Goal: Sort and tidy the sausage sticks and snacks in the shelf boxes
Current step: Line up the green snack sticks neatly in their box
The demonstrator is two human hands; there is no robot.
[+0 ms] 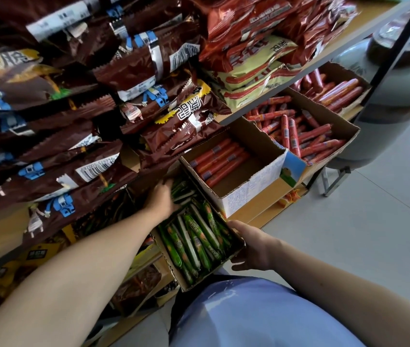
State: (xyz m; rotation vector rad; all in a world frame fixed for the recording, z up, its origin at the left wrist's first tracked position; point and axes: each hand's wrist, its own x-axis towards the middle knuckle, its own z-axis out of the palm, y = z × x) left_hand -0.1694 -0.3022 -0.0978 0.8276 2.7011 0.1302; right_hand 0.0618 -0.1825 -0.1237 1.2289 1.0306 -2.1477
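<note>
Cardboard box (174, 267) of green sausage sticks (194, 242) is jutting out from the lower shelf and lying between the two hands. Right hand (251, 246) is gripping the box's near right corner, thumb on the rim, fingers curling beneath. Left hand (161, 197) is reaching into the box's far end onto the sticks; its fingertips are lying under overhanging brown snack bags (73, 151), so its grasp cannot be told. A white-sided box (249, 194) of red sausage sticks (220, 160) is sitting just beside
</note>
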